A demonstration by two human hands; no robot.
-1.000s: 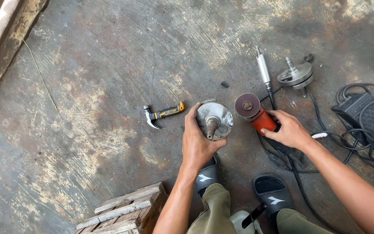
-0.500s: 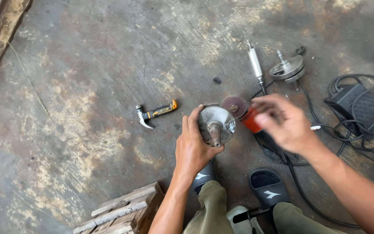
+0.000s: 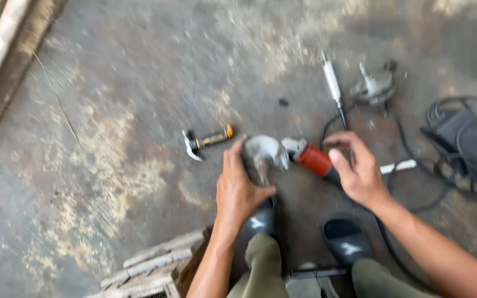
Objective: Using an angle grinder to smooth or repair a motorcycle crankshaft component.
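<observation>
The left hand (image 3: 240, 190) clasps a round grey metal part (image 3: 265, 153) on the concrete floor (image 3: 111, 110). The right hand (image 3: 358, 170) hovers open beside the red angle grinder (image 3: 314, 159), which lies pointing upper-left toward that part. A claw hammer (image 3: 205, 142) lies left.

One hammer (image 3: 207, 141), two sandals (image 3: 263, 219).

Stained concrete floor (image 3: 111, 182), patchy and worn. Claw hammer (image 3: 206, 142) with yellow-and-black handle, lying flat. White-handled tool (image 3: 333, 83), lying flat. Round grey metal part (image 3: 373, 86) with upright shaft, just beside it. Coiled black cable with dark box (image 3: 465, 140). Stacked wood slats (image 3: 158, 266). Black sandals (image 3: 346, 241).
</observation>
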